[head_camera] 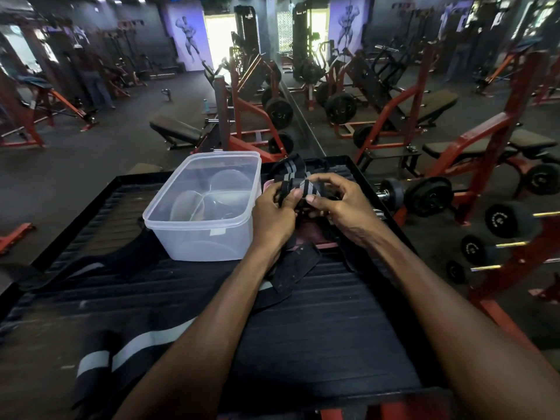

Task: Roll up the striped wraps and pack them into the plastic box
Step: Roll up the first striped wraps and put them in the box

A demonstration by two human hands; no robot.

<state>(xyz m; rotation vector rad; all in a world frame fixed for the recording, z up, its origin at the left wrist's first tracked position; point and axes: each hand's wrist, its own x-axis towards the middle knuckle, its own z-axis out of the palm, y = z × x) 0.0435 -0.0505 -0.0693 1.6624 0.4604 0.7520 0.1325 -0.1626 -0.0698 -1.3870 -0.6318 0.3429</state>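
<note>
Both hands meet just right of the plastic box (201, 207), working one striped wrap (298, 187) btwn them. Left hand (274, 215) is curled, thumb on top pinching the wrap's left edge, fingers tucked under it. Right hand (336, 201) is also curled round the wrap, thumb pressing at the front, fingers arched over the far side. The wrap looks partly rolled at the hands, w/ a loose black-and-grey tail (289, 166) standing up behind; how tight the roll is can't be told, fingers cover it.

The box sits open, no lid on it, on the black ribbed tray (318, 328), clear walls showing what are prob. round clear shapes inside; no wrap visible in it. Another striped wrap (133, 347) lies unrolled at the tray's near left, well apart from the hands. A black strap piece (292, 268) lies under the left wrist.
</note>
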